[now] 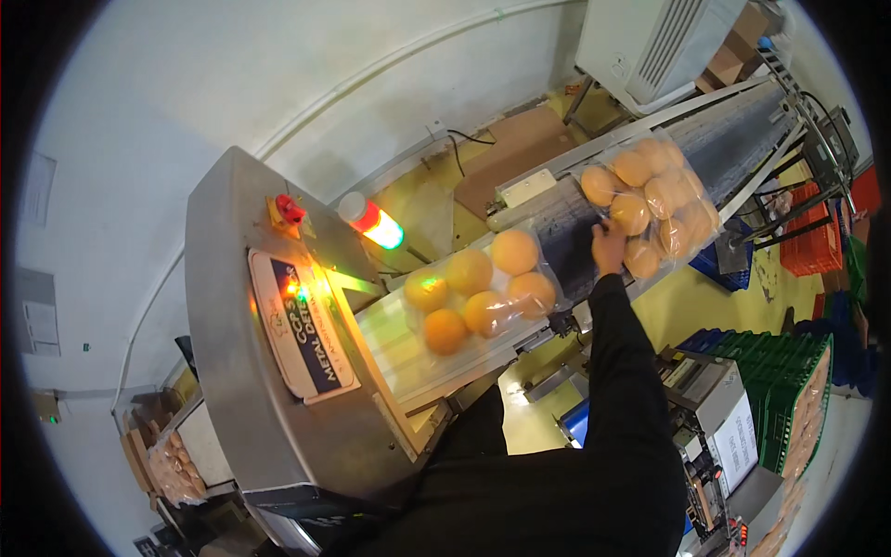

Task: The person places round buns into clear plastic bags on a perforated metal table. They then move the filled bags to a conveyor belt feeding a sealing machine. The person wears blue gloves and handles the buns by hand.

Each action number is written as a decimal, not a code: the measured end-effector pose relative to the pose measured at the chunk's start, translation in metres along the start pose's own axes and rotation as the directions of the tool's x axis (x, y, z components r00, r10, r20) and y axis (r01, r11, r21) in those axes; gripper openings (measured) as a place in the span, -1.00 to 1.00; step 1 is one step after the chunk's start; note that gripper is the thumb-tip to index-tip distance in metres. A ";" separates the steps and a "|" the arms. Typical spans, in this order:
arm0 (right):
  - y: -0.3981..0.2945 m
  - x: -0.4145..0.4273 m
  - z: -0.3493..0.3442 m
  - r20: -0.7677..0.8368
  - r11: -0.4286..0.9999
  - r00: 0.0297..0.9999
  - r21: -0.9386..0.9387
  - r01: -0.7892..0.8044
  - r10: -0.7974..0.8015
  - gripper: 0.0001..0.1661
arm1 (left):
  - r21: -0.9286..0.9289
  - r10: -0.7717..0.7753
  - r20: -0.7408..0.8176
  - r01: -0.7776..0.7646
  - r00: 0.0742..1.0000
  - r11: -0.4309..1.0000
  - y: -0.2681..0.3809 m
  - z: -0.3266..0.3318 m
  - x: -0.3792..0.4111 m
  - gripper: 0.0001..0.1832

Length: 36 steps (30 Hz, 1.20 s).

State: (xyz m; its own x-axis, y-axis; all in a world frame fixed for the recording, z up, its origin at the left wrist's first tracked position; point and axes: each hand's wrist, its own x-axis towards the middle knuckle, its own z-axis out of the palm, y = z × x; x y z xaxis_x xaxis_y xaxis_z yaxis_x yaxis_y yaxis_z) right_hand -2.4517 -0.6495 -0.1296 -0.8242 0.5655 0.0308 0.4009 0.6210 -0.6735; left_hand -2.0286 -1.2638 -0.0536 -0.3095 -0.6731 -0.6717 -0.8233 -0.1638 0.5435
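My right hand (608, 245) touches the near left edge of a clear plastic bag of round buns (661, 198) on the dark conveyor belt (741, 129); whether the fingers grip the film is not clear. Closer to the steel metal detector housing (237, 334), a second clear bag, with several round buns (480, 292), lies on the pale belt at the opening. My left hand is out of view.
A lit signal lamp (374, 221) and a red knob (289, 209) are by the detector. Green crates (759, 376) stand at the lower right, behind a labelling machine (706, 397). More bagged buns (175, 470) lie at the lower left. A grey-white cabinet (654, 49) stands beyond the belt.
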 end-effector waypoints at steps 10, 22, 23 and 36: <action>0.023 -0.076 0.015 -0.191 0.904 0.943 0.387 -0.182 0.272 -0.72 | 0.155 0.005 0.070 -0.016 0.998 0.988 0.031 0.026 0.010 -0.83; 0.039 -0.144 0.009 -0.471 0.704 0.536 0.580 -0.410 0.700 -0.71 | 0.308 0.101 0.214 -0.165 0.972 0.937 0.032 0.030 0.014 -0.81; 0.037 -0.150 0.006 -0.423 0.696 0.590 0.616 -0.370 0.688 -0.70 | 0.324 0.108 0.233 -0.181 0.967 0.929 0.027 0.027 0.014 -0.81; -0.059 -0.384 -0.074 -0.112 0.614 0.939 0.781 -0.119 0.325 -0.93 | 0.128 0.116 0.991 -0.763 0.069 -0.634 -0.031 -0.014 0.066 -0.78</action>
State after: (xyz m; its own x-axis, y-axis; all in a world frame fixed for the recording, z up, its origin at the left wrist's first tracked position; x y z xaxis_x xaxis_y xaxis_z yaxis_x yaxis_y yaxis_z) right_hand -2.1293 -0.8634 -0.0468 -0.5989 0.7937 -0.1068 0.0316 -0.1098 -0.9934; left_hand -2.0164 -1.3135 -0.1080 -0.5885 0.6488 -0.4824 0.6972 0.7093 0.1035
